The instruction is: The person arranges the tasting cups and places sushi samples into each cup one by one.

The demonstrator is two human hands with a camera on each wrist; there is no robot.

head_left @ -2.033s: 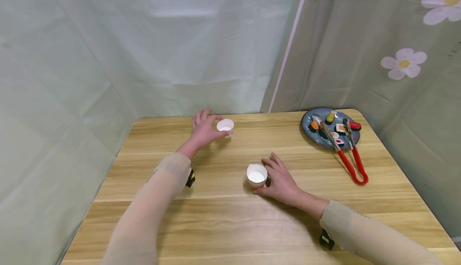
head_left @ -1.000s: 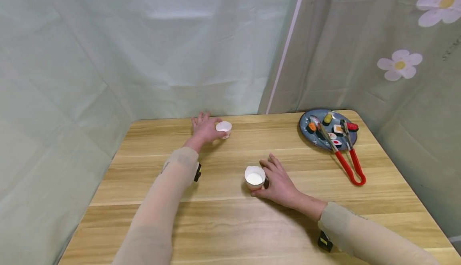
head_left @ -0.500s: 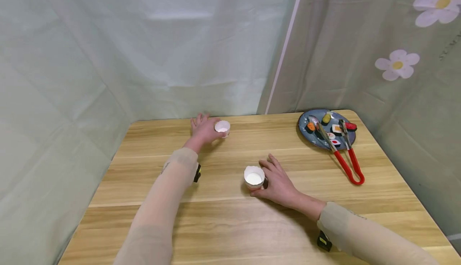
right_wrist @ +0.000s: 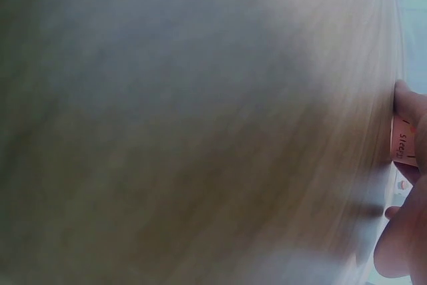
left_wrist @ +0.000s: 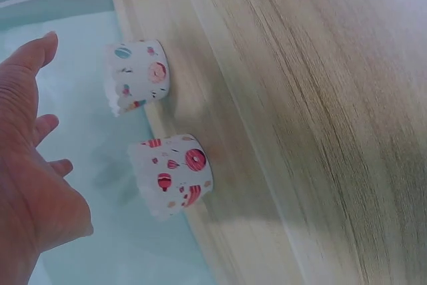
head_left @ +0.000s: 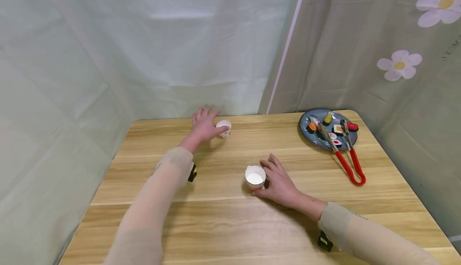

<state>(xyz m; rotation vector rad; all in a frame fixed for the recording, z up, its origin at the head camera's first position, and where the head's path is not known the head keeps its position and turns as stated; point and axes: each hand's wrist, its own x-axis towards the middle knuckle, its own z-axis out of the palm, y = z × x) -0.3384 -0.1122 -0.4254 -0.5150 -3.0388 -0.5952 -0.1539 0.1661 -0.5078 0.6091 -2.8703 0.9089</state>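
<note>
My left hand (head_left: 205, 128) has its fingers spread near the table's back edge, its thumb overlapping a white paper baking cup (head_left: 225, 124) in the head view. In the left wrist view two printed cups stand side by side: one with red pictures (left_wrist: 175, 177), one with blue and pink pictures (left_wrist: 138, 75). The spread left hand is apart from both there. Nearer the front, my right hand (head_left: 281, 185) holds another baking cup (head_left: 255, 177) upright between thumb and fingers. In the right wrist view only a slice of that pink cup (right_wrist: 402, 141) with lettering shows.
A blue plate (head_left: 306, 135) with several sushi pieces stands at the back right of the wooden table (head_left: 223, 229). Red-handled tongs (head_left: 354, 167) lie across it, handles toward the front. A pale curtain (head_left: 201, 49) hangs right behind the table.
My left hand has spread its fingers and let go of the baking cup at the back, which stays in place. The right hand has kept its hold and its place.
</note>
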